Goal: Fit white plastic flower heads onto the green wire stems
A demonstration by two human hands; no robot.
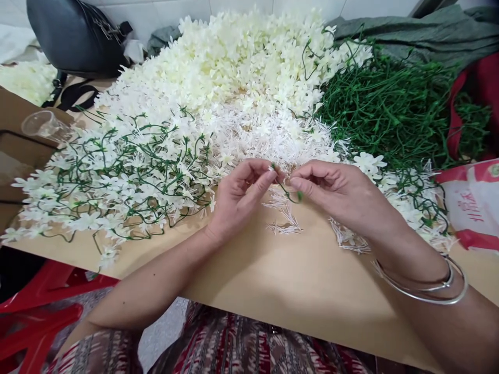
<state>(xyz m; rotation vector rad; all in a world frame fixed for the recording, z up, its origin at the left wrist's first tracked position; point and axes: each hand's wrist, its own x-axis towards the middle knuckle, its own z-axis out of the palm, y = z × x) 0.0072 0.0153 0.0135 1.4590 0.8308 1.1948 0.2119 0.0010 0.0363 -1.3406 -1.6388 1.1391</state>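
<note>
The cardboard-covered counter (pixel 296 280) is cut off at the near edge by the person's patterned lap, and just above its bare middle both hands pinch one short green stem (pixel 290 196): the left hand (pixel 237 200) fingers closed on its upper tip, where a tiny white piece is hard to make out, and the bangled right hand (pixel 335 192) fingers closed on its lower end. Just below the stem lie loose white stamen sprigs (pixel 286 215); left of it are finished flower vines (pixel 117 176), right of it bare green stems (pixel 390 109), behind it a heap of cream blossoms (pixel 241 62). Far left of the stem a clear plastic cup (pixel 42 124) lies tipped, its inside unclear, and a black bag (pixel 74 34), cropped at the top, hides its contents.
</note>
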